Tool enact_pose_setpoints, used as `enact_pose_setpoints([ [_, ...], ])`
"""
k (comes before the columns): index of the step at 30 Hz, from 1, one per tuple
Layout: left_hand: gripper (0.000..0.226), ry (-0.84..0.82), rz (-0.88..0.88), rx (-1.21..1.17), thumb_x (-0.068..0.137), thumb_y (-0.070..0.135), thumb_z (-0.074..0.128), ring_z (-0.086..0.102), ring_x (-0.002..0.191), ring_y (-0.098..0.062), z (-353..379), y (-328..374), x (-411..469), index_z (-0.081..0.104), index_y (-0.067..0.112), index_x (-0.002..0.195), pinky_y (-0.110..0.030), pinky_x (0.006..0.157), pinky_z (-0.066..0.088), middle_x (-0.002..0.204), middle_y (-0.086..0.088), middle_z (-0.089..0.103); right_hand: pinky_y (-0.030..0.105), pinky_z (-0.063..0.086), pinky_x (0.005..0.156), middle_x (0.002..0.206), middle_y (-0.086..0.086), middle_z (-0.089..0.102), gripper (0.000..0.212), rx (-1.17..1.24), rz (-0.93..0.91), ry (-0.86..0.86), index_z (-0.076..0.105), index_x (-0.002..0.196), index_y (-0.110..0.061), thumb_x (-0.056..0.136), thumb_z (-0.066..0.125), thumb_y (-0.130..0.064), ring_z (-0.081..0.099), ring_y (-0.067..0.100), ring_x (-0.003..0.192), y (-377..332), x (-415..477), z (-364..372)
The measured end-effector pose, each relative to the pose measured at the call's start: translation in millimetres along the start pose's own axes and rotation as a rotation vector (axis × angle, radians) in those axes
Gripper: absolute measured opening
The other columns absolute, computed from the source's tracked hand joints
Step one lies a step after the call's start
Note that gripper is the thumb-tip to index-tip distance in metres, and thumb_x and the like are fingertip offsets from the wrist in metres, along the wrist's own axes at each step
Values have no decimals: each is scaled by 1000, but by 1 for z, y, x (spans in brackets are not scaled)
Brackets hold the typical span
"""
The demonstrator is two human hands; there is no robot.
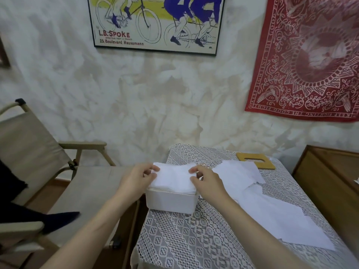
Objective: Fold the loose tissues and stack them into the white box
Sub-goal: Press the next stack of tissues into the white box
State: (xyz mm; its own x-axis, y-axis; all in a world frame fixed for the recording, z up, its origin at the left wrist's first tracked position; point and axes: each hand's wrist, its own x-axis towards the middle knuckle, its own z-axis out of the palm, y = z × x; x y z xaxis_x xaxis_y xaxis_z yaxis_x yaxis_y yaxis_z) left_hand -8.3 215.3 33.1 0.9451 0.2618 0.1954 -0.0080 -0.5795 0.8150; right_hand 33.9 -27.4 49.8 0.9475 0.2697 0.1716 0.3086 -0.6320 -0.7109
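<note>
You are lowering a folded white paper tissue [172, 177] onto the full rectangular white plastic box [171, 201].

Nearest you, flat loose white tissue sheets [272, 208] are lying on the lace-covered table [184, 241], just right of the box, which is sitting near the table's left edge. Your left hand [138, 176] and right hand [206, 183] are each pinching an end of the folded tissue, fingertips closed on it. The stack is already rising above the rim, so a sideways push risks toppling it or nudging the box off. Beyond, a slotted wooden lid [256, 161] is lying.
</note>
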Motion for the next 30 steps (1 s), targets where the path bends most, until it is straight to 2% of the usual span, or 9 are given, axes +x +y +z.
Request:
enact_pose_setpoints([
  [2, 15, -21, 10, 105, 83, 40, 64, 57, 76, -13, 3, -6, 5, 65, 55, 83, -39, 82, 54, 83, 13, 60, 29, 46, 71, 93, -10, 61, 24, -75, -7, -24, 65, 120, -31, 98, 56, -25, 59, 11, 80, 2, 3, 3],
  [5, 28, -29, 40, 249, 93, 28, 67, 58, 77, -13, 4, -9, 7, 61, 55, 87, -38, 84, 56, 83, 14, 60, 23, 43, 66, 92, -9, 62, 27, -179, -42, -30, 65, 124, -28, 98, 56, -23, 56, 8, 77, 7, 5, 4],
  [7, 18, -52, 57, 332, 97, 30, 64, 62, 87, -13, 5, -8, 7, 68, 47, 102, -37, 86, 55, 91, 14, 62, 28, 46, 73, 94, -8, 65, 29, -257, -75, -30, 65, 126, -27, 98, 56, -25, 56, 12, 87, 9, 7, 5],
  [9, 19, -54, 80, 388, 98, 33, 62, 64, 98, -14, 7, -8, 7, 70, 41, 113, -36, 88, 54, 100, 13, 65, 34, 49, 82, 98, -7, 67, 31, -325, -91, -47, 66, 128, -28, 99, 55, -27, 54, 18, 103, 10, 8, 5],
  [14, 24, -9, 118, 506, 99, 33, 60, 63, 108, -17, 10, -8, 8, 70, 38, 120, -32, 85, 51, 111, 8, 72, 36, 48, 88, 109, -6, 67, 33, -398, -100, -90, 65, 130, -31, 99, 55, -30, 49, 22, 115, 10, 12, 4],
  [17, 23, 27, 135, 541, 97, 29, 60, 62, 106, -20, 13, -7, 8, 72, 35, 116, -33, 77, 46, 109, 8, 68, 36, 47, 87, 114, -5, 66, 33, -420, -102, -101, 65, 132, -30, 100, 55, -30, 48, 22, 118, 10, 13, 4],
  [20, 22, 23, 125, 533, 96, 25, 59, 60, 103, -18, 14, -7, 9, 71, 33, 113, -35, 79, 47, 110, 8, 59, 35, 45, 87, 118, -6, 63, 32, -422, -121, -93, 65, 131, -30, 101, 53, -30, 46, 20, 118, 12, 13, 5],
  [25, 17, 48, 125, 527, 95, 25, 62, 61, 99, -19, 16, -3, 7, 67, 33, 109, -37, 79, 51, 105, 10, 54, 31, 42, 83, 129, -11, 48, 21, -309, -149, 27, 73, 112, -28, 103, 54, -32, 47, 13, 116, 26, 5, 8],
  [30, 10, 89, 185, 416, 97, 34, 64, 58, 89, -12, 46, 31, -14, 64, 40, 105, -32, 73, 49, 99, 16, 55, 26, 37, 80, 122, -19, 46, 20, -195, -141, 101, 72, 112, -30, 103, 55, -33, 50, 6, 103, 39, -8, -8],
])
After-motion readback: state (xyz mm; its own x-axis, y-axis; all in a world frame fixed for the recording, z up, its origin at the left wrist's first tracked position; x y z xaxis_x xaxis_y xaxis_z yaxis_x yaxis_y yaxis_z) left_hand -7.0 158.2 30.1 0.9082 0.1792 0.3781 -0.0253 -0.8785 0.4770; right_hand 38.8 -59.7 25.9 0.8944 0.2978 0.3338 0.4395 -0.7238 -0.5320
